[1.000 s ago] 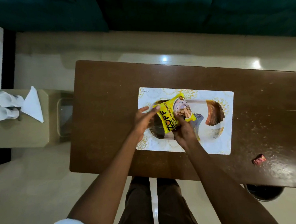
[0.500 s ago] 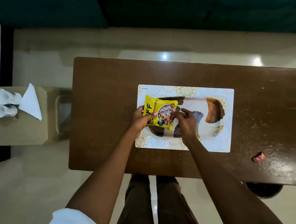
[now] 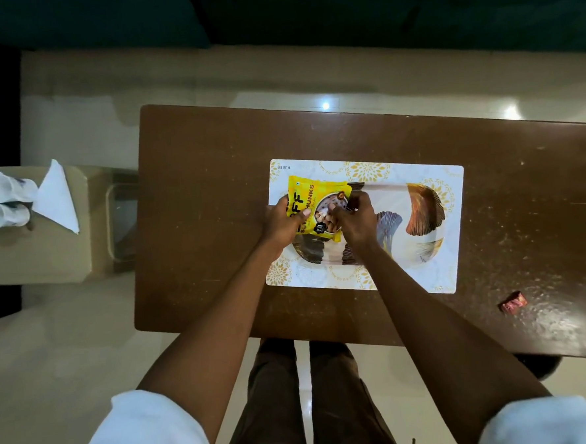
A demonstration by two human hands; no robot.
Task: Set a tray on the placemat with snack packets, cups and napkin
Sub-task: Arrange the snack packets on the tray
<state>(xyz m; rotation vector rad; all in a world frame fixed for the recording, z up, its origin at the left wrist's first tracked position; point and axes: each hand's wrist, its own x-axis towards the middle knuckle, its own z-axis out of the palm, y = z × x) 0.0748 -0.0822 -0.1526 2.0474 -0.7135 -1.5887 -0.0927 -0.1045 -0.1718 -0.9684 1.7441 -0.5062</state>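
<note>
Packet (image 3: pixel 313 207) flat on tray's (image 3: pixel 420 248) left end, on placemat (image 3: pixel 455 212). Left hand (image 3: pixel 281 222) pinching near-left edge, thumb on top; right hand (image 3: pixel 353 220) curled, fingertips pressing right side. Forearms angled inward.

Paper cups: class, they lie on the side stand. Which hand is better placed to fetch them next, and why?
Probably the left hand: the paper cups lie on the side stand left of the table, on that arm's side. The right hand would have to cross the body.
</note>
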